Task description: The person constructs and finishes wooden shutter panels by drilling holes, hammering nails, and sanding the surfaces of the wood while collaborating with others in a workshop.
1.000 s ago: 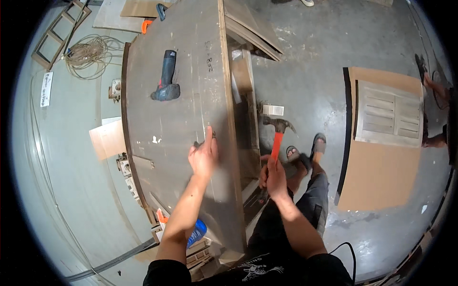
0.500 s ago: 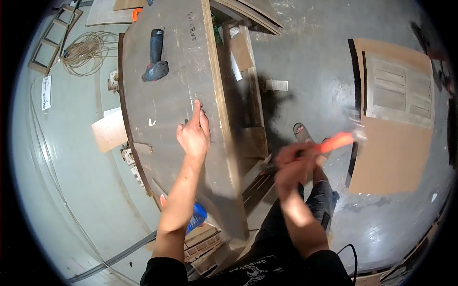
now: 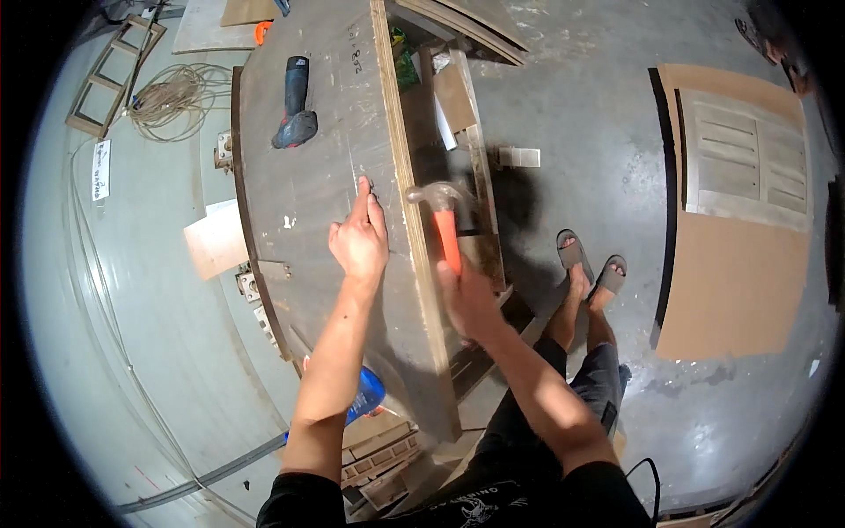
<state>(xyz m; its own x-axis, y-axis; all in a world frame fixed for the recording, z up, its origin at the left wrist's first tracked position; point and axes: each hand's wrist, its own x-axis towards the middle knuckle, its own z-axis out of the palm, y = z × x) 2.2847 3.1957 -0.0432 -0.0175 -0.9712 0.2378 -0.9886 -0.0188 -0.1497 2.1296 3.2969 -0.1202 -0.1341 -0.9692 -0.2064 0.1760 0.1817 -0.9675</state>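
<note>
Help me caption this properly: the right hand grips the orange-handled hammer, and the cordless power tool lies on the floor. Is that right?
Wrong place: the head view shows the cordless power tool lying on the grey tabletop. The right hand does grip the orange-handled hammer.

Your grey-brown bench top (image 3: 321, 198) carries a dark cordless drill (image 3: 297, 104) toward its far left; to your right, the grey floor (image 3: 598, 123) holds a small pale block (image 3: 525, 157) and, farther right, a cardboard sheet (image 3: 731, 295) with a pale slotted panel (image 3: 744, 154) on its far part
</note>
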